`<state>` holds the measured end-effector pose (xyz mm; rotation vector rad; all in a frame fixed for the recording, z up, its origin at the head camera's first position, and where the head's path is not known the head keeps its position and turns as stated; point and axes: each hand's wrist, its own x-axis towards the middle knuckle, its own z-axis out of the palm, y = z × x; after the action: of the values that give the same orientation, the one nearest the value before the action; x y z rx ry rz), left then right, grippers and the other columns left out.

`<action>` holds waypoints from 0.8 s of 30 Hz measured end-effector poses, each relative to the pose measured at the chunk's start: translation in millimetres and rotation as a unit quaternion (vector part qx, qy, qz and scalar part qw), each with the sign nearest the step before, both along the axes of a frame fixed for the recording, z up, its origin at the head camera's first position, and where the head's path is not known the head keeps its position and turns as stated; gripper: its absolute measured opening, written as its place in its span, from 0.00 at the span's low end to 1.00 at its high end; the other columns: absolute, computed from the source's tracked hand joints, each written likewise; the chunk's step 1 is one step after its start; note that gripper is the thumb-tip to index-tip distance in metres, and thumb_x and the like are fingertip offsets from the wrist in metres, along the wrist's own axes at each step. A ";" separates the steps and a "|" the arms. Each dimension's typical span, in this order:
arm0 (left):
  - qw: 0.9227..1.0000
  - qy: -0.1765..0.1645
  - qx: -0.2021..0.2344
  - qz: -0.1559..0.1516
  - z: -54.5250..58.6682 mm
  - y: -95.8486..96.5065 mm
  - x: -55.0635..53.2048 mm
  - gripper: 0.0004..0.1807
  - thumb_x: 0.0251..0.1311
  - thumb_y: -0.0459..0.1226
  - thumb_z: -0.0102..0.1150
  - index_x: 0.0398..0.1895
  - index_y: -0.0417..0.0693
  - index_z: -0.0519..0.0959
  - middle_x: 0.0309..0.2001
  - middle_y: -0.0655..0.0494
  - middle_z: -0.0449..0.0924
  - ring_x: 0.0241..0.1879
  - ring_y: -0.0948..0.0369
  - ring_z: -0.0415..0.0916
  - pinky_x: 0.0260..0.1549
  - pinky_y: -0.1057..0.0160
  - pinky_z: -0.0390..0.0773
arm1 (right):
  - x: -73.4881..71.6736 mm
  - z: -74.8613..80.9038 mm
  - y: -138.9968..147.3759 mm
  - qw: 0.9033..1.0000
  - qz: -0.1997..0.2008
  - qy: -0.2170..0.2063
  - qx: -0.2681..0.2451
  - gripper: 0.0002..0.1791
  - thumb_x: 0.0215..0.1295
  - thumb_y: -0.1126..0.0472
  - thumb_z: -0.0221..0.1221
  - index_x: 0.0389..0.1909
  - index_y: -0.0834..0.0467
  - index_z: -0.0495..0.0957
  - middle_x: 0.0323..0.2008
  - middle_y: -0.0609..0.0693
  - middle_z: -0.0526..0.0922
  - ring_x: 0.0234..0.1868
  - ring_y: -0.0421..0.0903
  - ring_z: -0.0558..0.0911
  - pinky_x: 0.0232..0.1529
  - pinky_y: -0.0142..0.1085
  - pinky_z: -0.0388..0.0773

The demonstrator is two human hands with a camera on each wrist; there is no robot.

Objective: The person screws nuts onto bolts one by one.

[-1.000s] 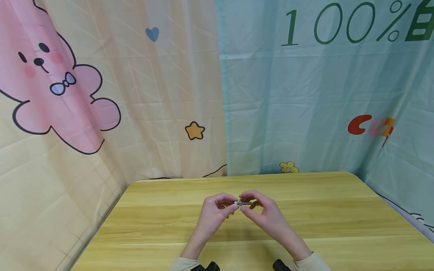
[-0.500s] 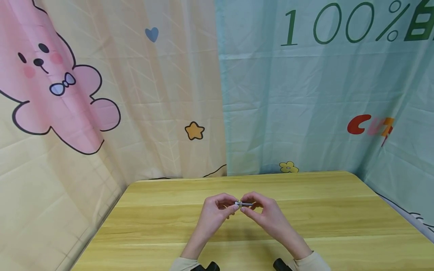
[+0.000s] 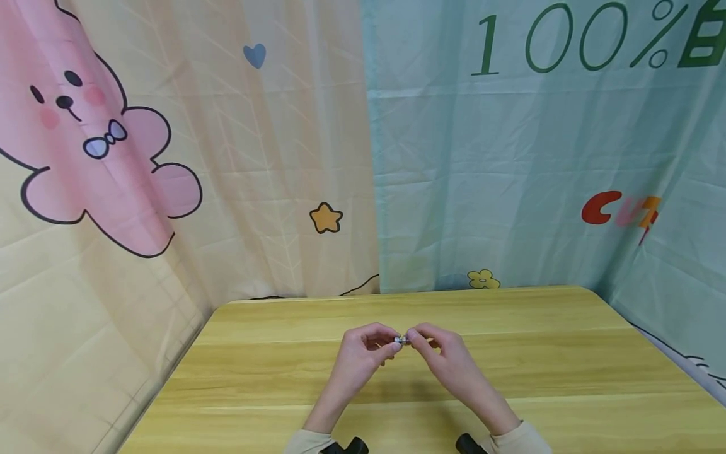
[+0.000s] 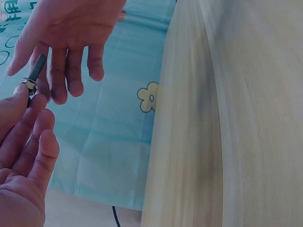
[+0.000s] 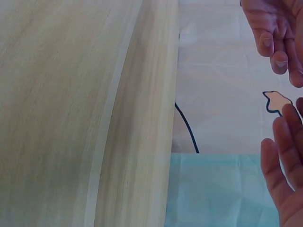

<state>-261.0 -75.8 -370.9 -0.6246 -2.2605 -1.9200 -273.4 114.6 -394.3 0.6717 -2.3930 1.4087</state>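
Above the middle of the table, my left hand [image 3: 363,350] pinches a small metal bolt [image 4: 38,68] between thumb and forefinger. A shiny nut [image 4: 29,85] sits on the bolt right at the left fingertips, with the threaded shank sticking out beyond it. My right hand [image 3: 445,356] is at the other end, its forefinger behind the shank and its thumb just above. A gap shows between that thumb and the nut in the left wrist view; its other fingers hang fairly straight. The right wrist view catches only fingers of both hands; the bolt is out of frame.
The wood-grain table [image 3: 255,378] spreads beneath both hands. Printed cloth curtains [image 3: 317,139] hang behind it and along its sides. Black wrist mounts [image 3: 469,444] show at the sleeves, near the bottom edge of the head view.
The right thumb and forefinger have come together and forward along the bolt, covering the shank that showed in the head view before. The left hand keeps its pinch, nearly still.
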 end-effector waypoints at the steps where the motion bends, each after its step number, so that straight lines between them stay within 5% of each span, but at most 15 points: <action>1: 1.000 0.000 0.000 0.001 1.2 -0.1 1.1 0.03 0.59 0.29 0.66 0.36 0.38 0.84 0.30 0.49 0.83 0.26 0.61 0.76 0.25 0.64 0.78 | 0.3 0.4 0.0 1.000 0.006 0.000 -0.008 0.07 0.73 0.50 0.56 0.43 0.44 0.82 0.40 0.36 0.83 0.43 0.38 0.80 0.46 0.41 0.78; 8: 1.000 0.002 0.003 0.010 4.6 -0.7 2.6 0.04 0.58 0.28 0.66 0.36 0.36 0.84 0.30 0.49 0.83 0.28 0.51 0.78 0.24 0.69 0.75 | -0.1 1.4 1.0 0.996 0.068 0.054 -0.031 0.11 0.65 0.62 0.65 0.47 0.49 0.80 0.43 0.40 0.82 0.46 0.43 0.80 0.42 0.41 0.80; 13: 1.000 0.000 -0.002 0.006 5.0 -0.1 2.7 0.04 0.58 0.28 0.66 0.36 0.37 0.84 0.30 0.49 0.83 0.26 0.59 0.76 0.24 0.68 0.76 | -2.1 0.2 2.2 0.996 0.061 0.056 -0.012 0.12 0.63 0.66 0.65 0.44 0.47 0.79 0.40 0.38 0.82 0.43 0.41 0.80 0.42 0.41 0.80; 24: 1.000 -0.003 -0.002 0.003 5.3 -0.7 3.3 0.03 0.58 0.28 0.66 0.35 0.38 0.84 0.29 0.51 0.83 0.28 0.49 0.78 0.24 0.67 0.77 | -1.5 -1.7 3.2 1.000 0.024 0.018 0.005 0.06 0.67 0.49 0.63 0.41 0.43 0.82 0.37 0.36 0.82 0.37 0.40 0.79 0.36 0.36 0.77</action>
<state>-257.8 -76.5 -365.5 -0.6116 -2.2678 -1.9185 -274.9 117.8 -396.0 0.7569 -2.3731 1.3914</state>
